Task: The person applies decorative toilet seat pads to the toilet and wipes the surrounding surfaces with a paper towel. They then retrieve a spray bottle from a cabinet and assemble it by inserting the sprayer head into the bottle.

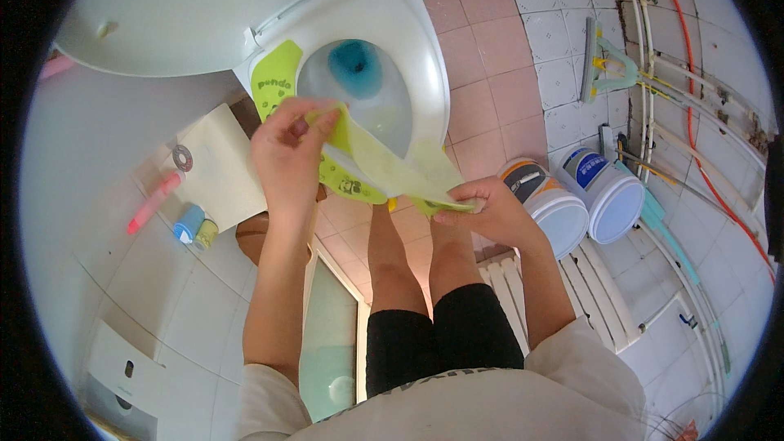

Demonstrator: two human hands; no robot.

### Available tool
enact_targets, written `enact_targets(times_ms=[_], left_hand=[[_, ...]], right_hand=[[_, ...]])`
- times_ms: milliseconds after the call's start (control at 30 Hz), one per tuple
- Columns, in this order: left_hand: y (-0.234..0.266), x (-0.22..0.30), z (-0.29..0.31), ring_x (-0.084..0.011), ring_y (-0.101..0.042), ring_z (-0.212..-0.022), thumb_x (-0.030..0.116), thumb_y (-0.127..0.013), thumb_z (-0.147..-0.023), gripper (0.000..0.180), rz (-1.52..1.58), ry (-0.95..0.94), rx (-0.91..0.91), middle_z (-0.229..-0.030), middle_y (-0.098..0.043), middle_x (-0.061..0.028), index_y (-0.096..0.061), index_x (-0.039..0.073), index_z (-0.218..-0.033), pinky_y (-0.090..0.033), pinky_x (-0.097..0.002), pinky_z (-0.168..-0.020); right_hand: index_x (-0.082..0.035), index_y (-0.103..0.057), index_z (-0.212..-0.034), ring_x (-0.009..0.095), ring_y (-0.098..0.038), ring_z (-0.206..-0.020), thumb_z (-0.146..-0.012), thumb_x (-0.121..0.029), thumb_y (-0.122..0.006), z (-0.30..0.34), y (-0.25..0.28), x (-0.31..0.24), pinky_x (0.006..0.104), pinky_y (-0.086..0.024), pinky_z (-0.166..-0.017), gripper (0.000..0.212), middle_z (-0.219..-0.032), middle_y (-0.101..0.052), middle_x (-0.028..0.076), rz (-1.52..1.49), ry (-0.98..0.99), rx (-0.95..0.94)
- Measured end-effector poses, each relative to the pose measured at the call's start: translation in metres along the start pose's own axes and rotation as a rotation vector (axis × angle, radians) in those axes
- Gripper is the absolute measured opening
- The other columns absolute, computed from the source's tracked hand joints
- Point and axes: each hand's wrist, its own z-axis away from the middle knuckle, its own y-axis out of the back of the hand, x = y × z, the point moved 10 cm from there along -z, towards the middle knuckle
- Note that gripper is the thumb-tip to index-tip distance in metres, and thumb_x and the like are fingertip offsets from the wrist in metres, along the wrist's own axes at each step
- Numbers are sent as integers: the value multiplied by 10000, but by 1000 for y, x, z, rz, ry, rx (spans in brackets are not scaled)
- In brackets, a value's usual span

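Both my hands hold a lime-green toilet seat pad (388, 165) stretched between them over the front of the white toilet seat (430, 90). My left hand (290, 137) is closed, pinching the pad's far left end. At the other end, near the seat's front right, my right hand (496, 211) grips it between thumb and fingers. Mostly the pad's pale side faces up. A second green pad (276, 72), printed with a cartoon panda, lies along the left side of the seat, partly covered by my left hand. Blue water (357, 69) shows in the bowl.
The toilet lid (180, 12) stands raised. Two white buckets (551, 212) are at the right by a white slatted rack (592, 290). A squeegee (610, 65) leans near wall pipes. On the left, a pale ledge (216, 167) bears a tape roll (182, 158); a pink tube (155, 202) is beside it.
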Motion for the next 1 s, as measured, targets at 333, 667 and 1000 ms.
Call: enact_targets(times_ms=[333, 667, 1000], left_hand=[[-49, -7, -108, -88, -595, -737, 92, -678, -865, 136, 201, 5, 29, -922, -652, -16, -679, 9, -974, -441, -221, -649], [-84, -41, -184, -104, -630, -774, 57, -692, -848, 142, 170, -101, -58, -921, -682, -51, -702, 11, -981, -511, -224, -655], [-78, -35, -188, -127, -641, -743, 71, -671, -874, 152, 119, -257, 148, -912, -675, -63, -676, -9, -1004, -551, -263, -639]], right_hand=[[45, -646, -1049, 110, -617, -896, -845, -67, -652, -19, 43, 62, 251, -496, -787, 232, -952, -680, 70, -341, 23, 294], [19, -650, -1008, 108, -619, -784, -827, -133, -702, -63, 49, 77, 262, -496, -700, 242, -855, -677, 61, -402, -91, 465], [36, -664, -980, 123, -630, -747, -802, -158, -736, -55, 71, 81, 280, -496, -675, 272, -835, -693, 91, -759, -15, 803]])
